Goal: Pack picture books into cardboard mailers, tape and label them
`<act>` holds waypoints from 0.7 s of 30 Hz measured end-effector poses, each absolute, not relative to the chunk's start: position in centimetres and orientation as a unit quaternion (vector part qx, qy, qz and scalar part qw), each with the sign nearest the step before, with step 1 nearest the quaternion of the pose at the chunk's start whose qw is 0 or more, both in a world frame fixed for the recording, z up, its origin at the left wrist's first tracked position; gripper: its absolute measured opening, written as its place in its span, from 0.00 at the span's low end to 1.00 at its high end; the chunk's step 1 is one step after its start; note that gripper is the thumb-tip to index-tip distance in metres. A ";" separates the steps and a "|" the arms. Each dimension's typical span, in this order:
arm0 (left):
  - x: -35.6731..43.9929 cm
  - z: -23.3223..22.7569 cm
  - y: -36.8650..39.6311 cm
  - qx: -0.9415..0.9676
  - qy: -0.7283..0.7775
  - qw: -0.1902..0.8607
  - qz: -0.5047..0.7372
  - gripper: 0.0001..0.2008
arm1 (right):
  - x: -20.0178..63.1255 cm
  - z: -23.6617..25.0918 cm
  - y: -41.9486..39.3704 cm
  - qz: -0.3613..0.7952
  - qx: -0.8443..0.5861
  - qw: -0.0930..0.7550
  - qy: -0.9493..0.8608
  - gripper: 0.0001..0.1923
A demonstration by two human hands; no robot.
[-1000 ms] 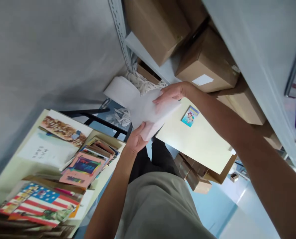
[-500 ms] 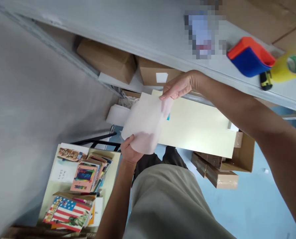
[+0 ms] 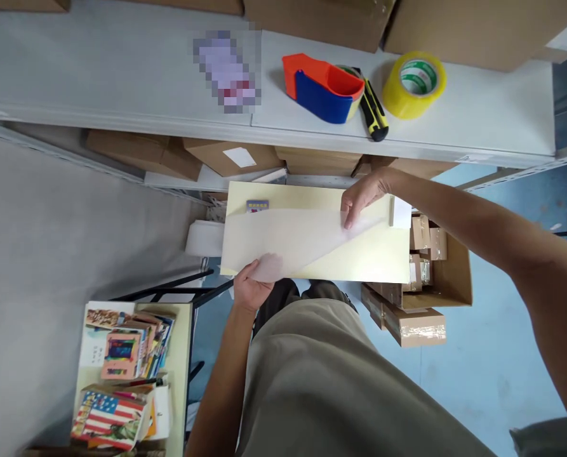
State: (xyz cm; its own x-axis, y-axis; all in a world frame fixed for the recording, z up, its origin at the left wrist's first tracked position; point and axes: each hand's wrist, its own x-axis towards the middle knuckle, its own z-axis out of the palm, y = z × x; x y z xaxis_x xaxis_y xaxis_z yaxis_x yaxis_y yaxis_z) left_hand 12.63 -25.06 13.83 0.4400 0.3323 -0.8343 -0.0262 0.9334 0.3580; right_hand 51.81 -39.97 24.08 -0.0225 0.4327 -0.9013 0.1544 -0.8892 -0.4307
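Far left: one low table (image 3: 181,355) stacked with picture cards (image 3: 121,355), flag print on top. My left hand (image 3: 249,289) pinches lower-left corner of one translucent sheet (image 3: 297,238). Sheet stretched flat over one pale yellow board (image 3: 383,263). My right hand (image 3: 364,197) grips sheet's upper-right end, fingers closed. Shelf (image 3: 121,82) above: one tape dispenser (image 3: 324,89), one utility knife (image 3: 373,114), one yellow tape roll (image 3: 414,82).

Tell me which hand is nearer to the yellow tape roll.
Right. The right hand pinches the translucent sheet just below the shelf, under the yellow tape roll; the left hand grips the sheet's lower corner, farther away.
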 end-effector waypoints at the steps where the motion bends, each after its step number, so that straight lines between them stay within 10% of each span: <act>1: 13.0 13.3 -25.3 0.142 0.529 0.830 0.105 0.13 | 52.0 23.5 -41.0 0.701 -0.671 0.080 -0.229 0.34; 13: 13.8 5.2 -23.4 0.193 0.655 0.730 -0.016 0.02 | 53.1 11.7 -49.1 0.653 -0.741 0.082 -0.134 0.17; 21: 11.9 3.3 -17.2 0.501 0.521 0.636 -0.271 0.16 | 51.9 6.6 -50.0 0.535 -0.837 -0.067 -0.088 0.11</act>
